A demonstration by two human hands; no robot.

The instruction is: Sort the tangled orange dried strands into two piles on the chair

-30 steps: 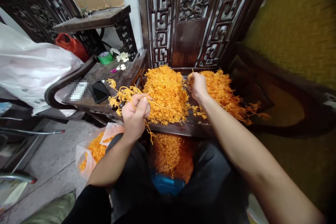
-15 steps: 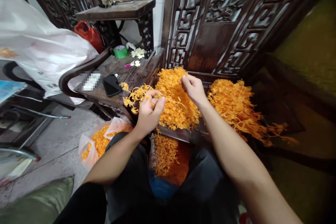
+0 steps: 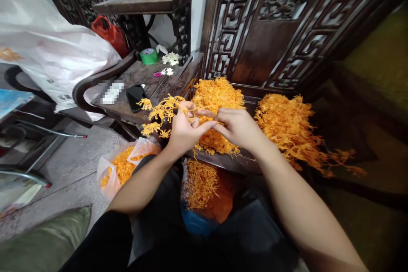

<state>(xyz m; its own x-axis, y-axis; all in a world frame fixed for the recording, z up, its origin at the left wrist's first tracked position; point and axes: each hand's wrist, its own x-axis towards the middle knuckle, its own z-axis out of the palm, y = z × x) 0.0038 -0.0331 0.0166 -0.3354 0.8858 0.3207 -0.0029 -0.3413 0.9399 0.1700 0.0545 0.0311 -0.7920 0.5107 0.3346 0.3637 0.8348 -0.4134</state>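
Observation:
My left hand is closed on the stems of an orange sprig, whose branching tips spread out to the left. My right hand meets it from the right, fingers pinched together at the left fingertips; what they grip there is too small to make out. Behind both hands, a large heap of orange pieces lies on the dark wooden seat. A second orange heap rests to the right of my right hand, with long strands trailing right. Below the hands, more orange sprigs lie between my legs.
On the wooden surface at left are a black phone, green tape and small white flowers. A plastic bag of orange pieces stands on the floor. A carved wooden panel rises behind the heaps.
My right hand has moved left and down from above the heap to meet my left hand. My left hand still holds the sprig. The view has shifted slightly.

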